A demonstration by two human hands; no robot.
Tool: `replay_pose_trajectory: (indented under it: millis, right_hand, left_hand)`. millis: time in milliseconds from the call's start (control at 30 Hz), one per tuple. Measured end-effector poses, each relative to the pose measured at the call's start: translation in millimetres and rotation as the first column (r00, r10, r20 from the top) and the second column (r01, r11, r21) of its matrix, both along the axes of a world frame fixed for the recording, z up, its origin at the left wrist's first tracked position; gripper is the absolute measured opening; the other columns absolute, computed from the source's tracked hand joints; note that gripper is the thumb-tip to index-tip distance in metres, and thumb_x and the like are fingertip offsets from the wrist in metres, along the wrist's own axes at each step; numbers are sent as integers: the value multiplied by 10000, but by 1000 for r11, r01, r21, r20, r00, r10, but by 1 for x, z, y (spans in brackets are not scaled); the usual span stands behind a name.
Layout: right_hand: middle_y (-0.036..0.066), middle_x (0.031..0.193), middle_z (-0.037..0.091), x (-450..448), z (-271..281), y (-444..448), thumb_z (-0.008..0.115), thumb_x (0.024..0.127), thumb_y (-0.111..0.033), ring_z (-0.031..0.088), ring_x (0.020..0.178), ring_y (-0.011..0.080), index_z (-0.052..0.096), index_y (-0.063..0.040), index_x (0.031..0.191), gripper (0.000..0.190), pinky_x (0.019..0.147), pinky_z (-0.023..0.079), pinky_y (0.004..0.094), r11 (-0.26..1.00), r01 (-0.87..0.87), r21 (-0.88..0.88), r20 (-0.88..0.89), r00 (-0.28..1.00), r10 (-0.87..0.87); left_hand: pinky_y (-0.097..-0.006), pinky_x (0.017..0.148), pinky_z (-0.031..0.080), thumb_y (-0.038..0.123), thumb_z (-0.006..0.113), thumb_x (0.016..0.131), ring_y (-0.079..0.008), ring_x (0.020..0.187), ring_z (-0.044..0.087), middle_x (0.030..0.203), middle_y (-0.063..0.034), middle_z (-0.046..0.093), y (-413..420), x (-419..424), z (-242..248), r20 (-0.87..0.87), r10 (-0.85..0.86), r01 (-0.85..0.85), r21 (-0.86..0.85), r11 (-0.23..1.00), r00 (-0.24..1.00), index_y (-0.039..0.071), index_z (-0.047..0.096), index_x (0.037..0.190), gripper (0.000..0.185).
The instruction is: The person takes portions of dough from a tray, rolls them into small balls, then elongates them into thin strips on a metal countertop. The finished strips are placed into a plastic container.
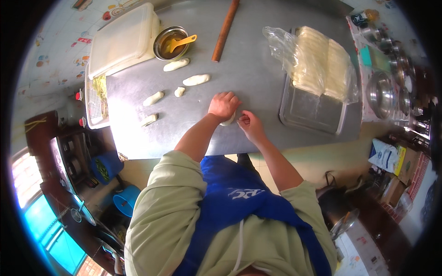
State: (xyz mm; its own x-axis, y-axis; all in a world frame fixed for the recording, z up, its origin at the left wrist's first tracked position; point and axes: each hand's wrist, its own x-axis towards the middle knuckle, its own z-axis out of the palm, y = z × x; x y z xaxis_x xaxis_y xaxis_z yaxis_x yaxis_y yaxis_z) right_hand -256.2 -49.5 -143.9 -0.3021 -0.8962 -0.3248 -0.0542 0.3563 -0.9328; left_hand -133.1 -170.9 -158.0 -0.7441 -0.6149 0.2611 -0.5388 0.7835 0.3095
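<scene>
My left hand (224,105) lies over a piece of white dough (228,121) on the metal worktop, fingers bent down at its far side. Much of that dough is hidden under the palm. Just right of it is my right hand (250,126), its fingers curled in; whether they pinch anything is too small to tell. Further left lie a dough roll (197,80), another roll (176,65) behind it, and a small dough lump (179,91). Two more rolls, one (153,99) above the other (149,120), sit near the bright left side.
A wooden rolling pin (225,32) lies at the back. A steel bowl (156,48) holds brownish liquid and a yellow spoon (184,41), beside a lidded plastic box (121,41). To the right, a metal tray (310,115) carries plastic-wrapped pale slabs (312,62). Steel bowls (380,93) stand beyond.
</scene>
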Motion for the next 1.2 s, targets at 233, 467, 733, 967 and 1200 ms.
replay_pose_trajectory:
  millis: [233,467,733,967,1200]
  right_hand:
    - [110,917,640,17,12,-11,759,789,-146,626,807,322,607,-62,983,260,712,505,411,998,-44,-44,-265,964,31]
    - [117,907,580,29,8,-4,707,803,-83,600,844,321,583,-50,927,178,712,500,416,975,-113,-194,-472,881,8]
    - [70,923,645,-5,-16,10,672,886,-107,645,860,120,612,2,1207,344,706,501,253,996,81,40,161,983,-86]
    - [119,896,630,6,-7,-13,710,835,-165,636,759,294,631,-77,1046,242,674,522,394,986,-134,-94,-461,884,76]
    - [98,885,575,18,4,-2,714,785,-55,630,719,248,568,-62,952,222,643,506,365,932,-248,-263,-574,817,55]
  left_hand:
    - [-408,712,492,352,569,912,-279,756,627,814,-67,629,-24,-10,27,40,64,-74,354,932,997,93,622,781,295]
    - [-435,797,525,362,424,995,-340,863,647,935,-121,668,7,-6,39,223,244,-322,456,830,944,59,638,850,398]
    - [-398,709,464,223,633,850,-258,834,577,834,-49,566,10,-17,5,60,193,-195,42,980,979,117,618,803,117]
    - [-443,764,457,261,505,927,-335,842,575,868,-92,606,-12,-13,31,154,185,-231,388,892,971,78,633,852,236]
    - [-472,660,540,271,528,917,-344,863,652,878,-142,647,17,0,49,357,124,-245,317,916,926,79,602,909,205]
